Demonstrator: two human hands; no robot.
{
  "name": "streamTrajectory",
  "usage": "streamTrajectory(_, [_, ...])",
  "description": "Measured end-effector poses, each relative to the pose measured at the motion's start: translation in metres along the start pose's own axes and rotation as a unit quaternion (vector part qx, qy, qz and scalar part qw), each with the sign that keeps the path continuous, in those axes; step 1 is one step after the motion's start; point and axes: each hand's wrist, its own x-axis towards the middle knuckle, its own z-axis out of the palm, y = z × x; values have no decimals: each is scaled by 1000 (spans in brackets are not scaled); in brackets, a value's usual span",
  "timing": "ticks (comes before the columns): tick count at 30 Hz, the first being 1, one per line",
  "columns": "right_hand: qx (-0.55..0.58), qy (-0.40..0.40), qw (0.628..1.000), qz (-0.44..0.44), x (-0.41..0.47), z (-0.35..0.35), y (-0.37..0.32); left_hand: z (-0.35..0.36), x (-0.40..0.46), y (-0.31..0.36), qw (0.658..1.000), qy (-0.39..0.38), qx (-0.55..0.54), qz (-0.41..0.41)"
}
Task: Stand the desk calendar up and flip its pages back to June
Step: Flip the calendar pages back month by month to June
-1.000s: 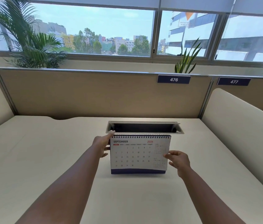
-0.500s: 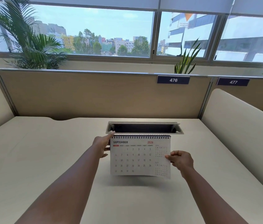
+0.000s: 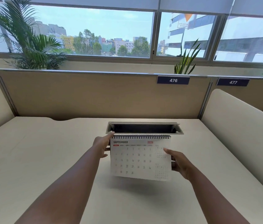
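A white spiral-bound desk calendar stands upright on the beige desk in front of me, its front page reading SEPTEMBER 2026. My left hand grips the calendar's upper left corner beside the black wire binding. My right hand pinches the right edge of the September page, thumb on its face. The page swings out toward me, and its lower edge hangs free above the desk. The calendar's base and back pages are hidden behind this lifted page.
Just behind the calendar, a metal-rimmed cable slot is set into the desk. Beige partitions with tags 476 and 477 close the back. Padded dividers stand at both sides. Plants line the window sill.
My right hand has taken the September page's right edge and lifted it toward me, hiding the blue base strip. My left hand has stayed at the top left corner.
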Motion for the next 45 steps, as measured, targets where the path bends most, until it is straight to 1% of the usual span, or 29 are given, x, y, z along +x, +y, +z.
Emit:
streamTrajectory(2, [58,-77,995,5,-2,-2,-4,-1,1,0,1000,-3,-5,-8])
streamTrajectory(4, [148,-120,982,-8,-1,-3,-8,-2,2,3,999,-3,-22,-25])
streamTrajectory(6, [210,-124,970,-18,0,-1,-14,-3,2,5,999,4,-33,-38])
streamTrajectory(8, [244,-125,961,-31,1,1,-20,-3,3,6,998,1,-36,-42])
streamTrajectory(10, [265,-138,953,-56,2,5,-27,-4,3,4,998,-25,-36,-40])
streamTrajectory(12, [286,-133,946,-78,3,8,-33,-4,6,3,998,-43,-37,-39])
streamTrajectory(17, [275,-105,951,-94,5,15,-39,-4,8,3,998,-26,-37,-40])
streamTrajectory(22, [225,-99,964,-98,6,19,-39,-4,9,3,998,-31,-41,-43])
streamTrajectory(25, [212,-101,966,-105,7,20,-37,-3,8,3,999,-23,-27,-34])
streamTrajectory(28, [169,-94,974,-115,8,20,-35,-4,5,1,999,-20,-13,-22])
streamTrajectory(30, [164,-77,975,-125,8,21,-34,-4,3,1,1000,-20,-6,-13])
streamTrajectory(31, [171,-54,975,-132,7,21,-33,-4,2,0,1000,-19,-6,-9])
streamTrajectory(32, [179,-16,974,-141,7,20,-32,-3,1,0,1000,-17,-7,-6])
streamTrajectory(34, [172,98,969,-148,6,19,-27,-3,-1,0,1000,-14,-10,-2])
streamTrajectory(36, [126,198,964,-124,9,17,-18,-4,-3,1,1000,-14,-12,0])
streamTrajectory(37, [93,229,964,-101,10,16,-13,-4,-4,1,1000,-14,-13,1])
streamTrajectory(38, [58,246,964,-79,12,14,-8,-4,-5,1,1000,-15,-14,2])
streamTrajectory(40, [2,251,967,-52,14,12,0,-4,-7,1,1000,-14,-18,5])
streamTrajectory(42, [-19,252,966,-50,16,12,7,-3,-10,2,1000,-12,-21,7])
streamTrajectory(45, [-19,259,964,-51,17,15,9,-4,-12,3,1000,-13,-24,6])
